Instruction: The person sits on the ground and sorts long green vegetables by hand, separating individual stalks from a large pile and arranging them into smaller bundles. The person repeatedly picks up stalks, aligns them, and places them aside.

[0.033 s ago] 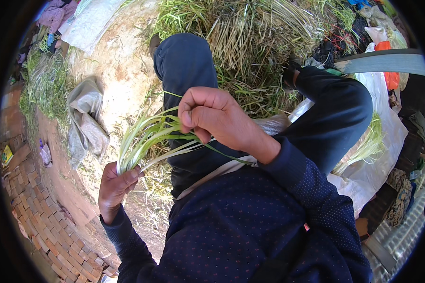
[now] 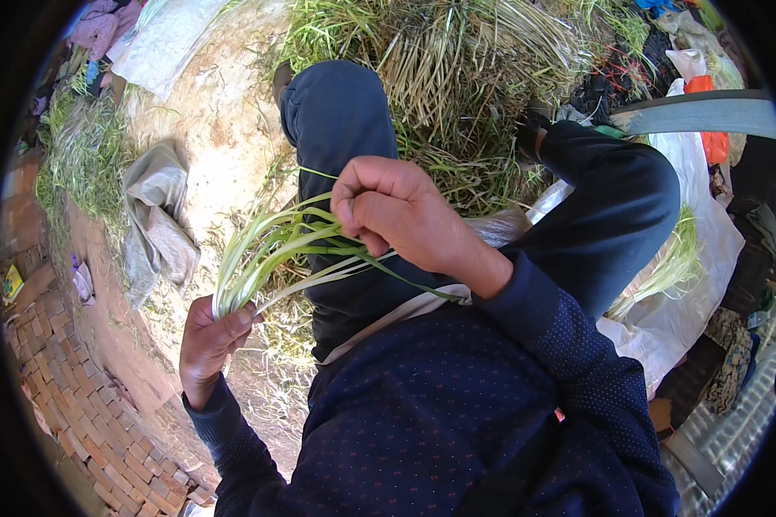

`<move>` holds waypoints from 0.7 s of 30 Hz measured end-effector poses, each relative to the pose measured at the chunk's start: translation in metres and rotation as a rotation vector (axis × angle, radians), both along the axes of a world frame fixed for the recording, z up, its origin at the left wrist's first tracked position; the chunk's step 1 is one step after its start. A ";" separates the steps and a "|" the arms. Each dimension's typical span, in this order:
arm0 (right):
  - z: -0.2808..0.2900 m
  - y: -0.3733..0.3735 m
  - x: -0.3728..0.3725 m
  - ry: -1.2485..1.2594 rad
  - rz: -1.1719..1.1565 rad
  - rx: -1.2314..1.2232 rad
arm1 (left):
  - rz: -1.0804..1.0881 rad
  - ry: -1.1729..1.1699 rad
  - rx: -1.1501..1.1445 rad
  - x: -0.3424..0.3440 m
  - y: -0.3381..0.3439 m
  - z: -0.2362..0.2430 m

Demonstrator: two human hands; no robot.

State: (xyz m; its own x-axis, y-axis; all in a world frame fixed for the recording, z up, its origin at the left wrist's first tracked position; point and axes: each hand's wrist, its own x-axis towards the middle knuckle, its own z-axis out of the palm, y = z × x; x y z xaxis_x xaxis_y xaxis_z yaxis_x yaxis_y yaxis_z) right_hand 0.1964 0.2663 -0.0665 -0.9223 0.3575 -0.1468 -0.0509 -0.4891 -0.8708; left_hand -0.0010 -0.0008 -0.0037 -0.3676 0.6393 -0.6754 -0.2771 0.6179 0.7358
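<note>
My left hand [image 2: 213,343] is closed around the white base of a bunch of garlic chives [image 2: 272,250], long flat leaves running from white to pale green. The leaves fan out to the right, over my bent left knee. Above my lap, my right hand [image 2: 388,214] is closed, thumb against curled fingers, pinching the leaf ends of this bunch. A thin green leaf trails below that hand toward my waist, and another sticks out past its knuckles. The exact leaves inside the right fingers are hidden.
A big heap of straw-coloured stalks and green leaves [image 2: 457,69] lies beyond my knees. On the right, a small pale bunch [image 2: 664,267] rests on white plastic sheeting [image 2: 707,284]. A grey sack [image 2: 157,207] and more greens [image 2: 86,155] lie left, near stacked bricks [image 2: 86,396].
My right hand has shifted very slightly to the right, still pinching the leaf ends. The left hand and the bunch's base are unmoved.
</note>
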 end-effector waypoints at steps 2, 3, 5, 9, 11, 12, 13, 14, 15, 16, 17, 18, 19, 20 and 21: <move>-0.005 0.004 0.004 -0.113 -0.062 0.186 | 0.024 0.008 0.018 0.001 -0.001 -0.001; -0.006 0.005 0.007 -0.099 -0.065 0.234 | 0.028 0.008 -0.001 0.002 -0.001 -0.002; -0.010 0.008 0.013 -0.111 -0.062 0.314 | 0.039 -0.001 -0.015 0.003 0.000 -0.002; -0.020 0.012 0.018 -0.112 -0.153 0.497 | -0.003 -0.028 -0.006 0.005 0.003 -0.004; -0.027 0.017 0.023 -0.094 -0.172 0.541 | -0.060 -0.040 -0.004 0.004 0.004 -0.005; -0.031 0.022 0.025 -0.129 -0.230 0.656 | -0.041 -0.041 0.014 0.005 0.003 -0.007; -0.035 0.029 0.026 -0.132 -0.294 0.769 | -0.029 -0.027 0.014 0.004 0.002 -0.006; -0.038 0.036 0.030 -0.166 -0.352 0.886 | -0.014 -0.015 0.017 0.001 0.001 -0.004; -0.038 0.043 0.038 -0.212 -0.342 0.832 | 0.001 -0.012 0.036 0.000 -0.001 -0.003; -0.036 0.051 0.049 -0.291 -0.322 0.778 | 0.023 0.014 0.029 0.000 -0.003 -0.002; -0.034 0.057 0.058 -0.370 -0.301 0.722 | 0.026 0.020 0.007 0.000 -0.005 -0.001; -0.032 0.061 0.064 -0.421 -0.291 0.838 | 0.025 0.018 0.005 0.000 -0.005 0.000; -0.030 0.060 0.068 -0.426 -0.302 0.924 | 0.028 0.011 0.012 0.000 -0.005 0.000; -0.027 0.055 0.073 -0.476 -0.304 0.984 | 0.040 0.019 0.004 0.001 -0.004 0.000; -0.023 0.051 0.077 -0.533 -0.300 1.056 | 0.055 0.021 0.002 0.003 -0.003 -0.001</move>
